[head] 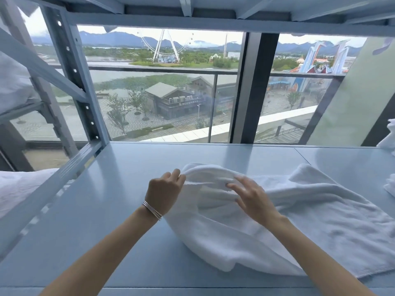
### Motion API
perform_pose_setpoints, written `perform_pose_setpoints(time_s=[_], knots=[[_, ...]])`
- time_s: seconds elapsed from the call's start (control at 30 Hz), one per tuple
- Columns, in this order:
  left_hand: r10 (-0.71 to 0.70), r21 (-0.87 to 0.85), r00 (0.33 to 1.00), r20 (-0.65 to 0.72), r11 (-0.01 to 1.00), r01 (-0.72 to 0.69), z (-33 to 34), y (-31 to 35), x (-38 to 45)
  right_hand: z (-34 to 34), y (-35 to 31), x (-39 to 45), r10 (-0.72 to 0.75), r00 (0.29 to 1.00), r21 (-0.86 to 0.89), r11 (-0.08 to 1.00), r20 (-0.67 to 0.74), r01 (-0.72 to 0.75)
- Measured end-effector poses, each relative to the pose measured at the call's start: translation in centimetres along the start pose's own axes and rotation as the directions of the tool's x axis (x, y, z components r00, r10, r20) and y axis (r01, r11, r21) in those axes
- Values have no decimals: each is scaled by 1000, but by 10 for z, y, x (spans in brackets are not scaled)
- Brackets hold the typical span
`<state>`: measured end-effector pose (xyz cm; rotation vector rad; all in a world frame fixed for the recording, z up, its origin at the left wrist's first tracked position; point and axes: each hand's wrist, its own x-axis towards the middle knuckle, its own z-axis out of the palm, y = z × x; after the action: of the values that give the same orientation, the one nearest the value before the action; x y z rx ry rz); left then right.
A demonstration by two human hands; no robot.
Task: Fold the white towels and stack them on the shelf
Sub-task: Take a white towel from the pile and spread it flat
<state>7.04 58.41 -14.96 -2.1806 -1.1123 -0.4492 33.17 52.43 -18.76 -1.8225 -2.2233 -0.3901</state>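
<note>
Your left hand has its fingers curled tight on the far edge of the white towel, pinching a raised fold of it. Your right hand is just beside it on the same fold, its fingers spread and lightly bent, thumb and fingertips touching the cloth; whether they actually pinch it you cannot tell from here. A thin banded bracelet sits on your left wrist.

The towel lies rumpled on the pale blue shelf, running from under your fingers away to the right and back toward you, with a thick rolled fold below your right wrist. Left of your left fingers the shelf surface is bare up to the perforated upright post. Far right of your right fingers, at the frame edge, more white cloth shows. Beyond your fingers, a window looks out on a Ferris wheel.
</note>
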Motion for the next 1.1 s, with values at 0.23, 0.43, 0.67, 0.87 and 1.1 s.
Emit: perform_pose_setpoints(time_s=[0.23,0.43,0.67,0.87,1.1], knots=[[-186,12,981,49,983,185,-18,-42,-77,-8,-74,81,-137,984,-123,985,-116,123],[-356,-48,932,73,932,360,-24,-58,-107,-23,-185,131,-80,956,369,911,-281,184],[-452,2,882,136,890,456,-18,-86,-131,-31,-260,164,-432,870,567,789,239,236],[-210,-3,963,169,977,213,5,-94,-163,4,-228,117,-406,914,457,817,25,350],[-359,-81,860,363,907,413,4,-114,-139,17,-195,86,-213,941,403,910,263,94]])
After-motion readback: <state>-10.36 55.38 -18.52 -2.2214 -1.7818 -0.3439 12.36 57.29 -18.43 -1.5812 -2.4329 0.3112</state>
